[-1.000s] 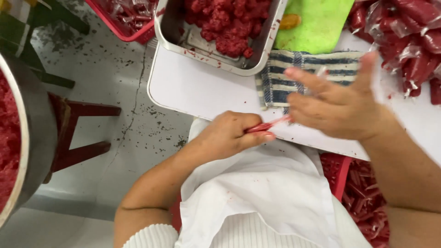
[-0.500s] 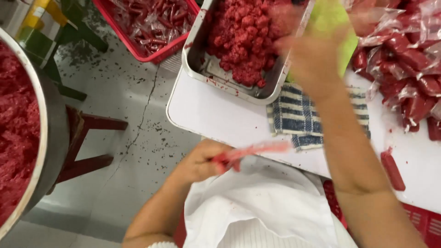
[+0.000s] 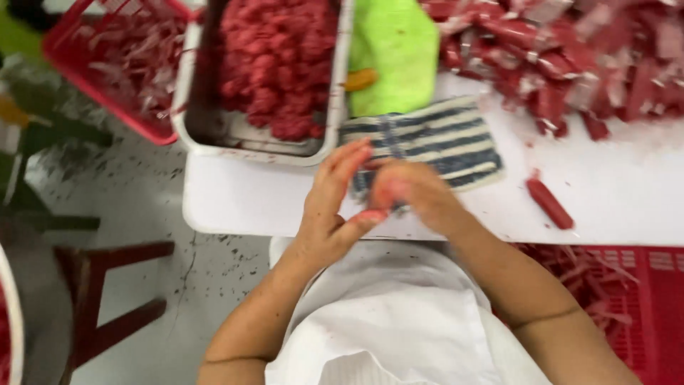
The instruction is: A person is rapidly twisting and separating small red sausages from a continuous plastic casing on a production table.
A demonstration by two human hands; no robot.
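Red sausage piece (image 3: pixel 370 214), small and pinkish-red, only its tip showing, pinched between the two hands right at the near edge of the white table (image 3: pixel 242 199); blurred, so whether it is skinned or still in its casing is unclear. Left hand (image 3: pixel 331 207) half-open, fingers stretched up, thumb pressing the red piece from below. Right hand (image 3: pixel 413 196) curled over it from the other side, fingers bunched; how tightly they close, cannot tell, motion blur. Hands meet over the table edge, above the white apron (image 3: pixel 385 314), probably so scraps drop clear of the table.

Striped blue-and-cream cloth (image 3: pixel 442 139) lies on the table just beyond the hands, touching the fingertips' area, likely for wiping. Metal tray (image 3: pixel 331 107) of red minced meat (image 3: pixel 274 64) sits beyond-left of the hands on the table, within easy reach. Green cloth (image 3: pixel 392 50) beside the tray, beyond the striped cloth. Pile of red sausages in wrappers (image 3: pixel 570 57) at the table's far right. One loose red sausage (image 3: pixel 548 203) lies on the table right of the hands, apart from them. Red crate (image 3: pixel 107 64) of casings on the floor left of the tray; another red crate (image 3: pixel 641 299) under the table's near-right edge. Dark red stool (image 3: pixel 100 292) on the floor, left of the apron.
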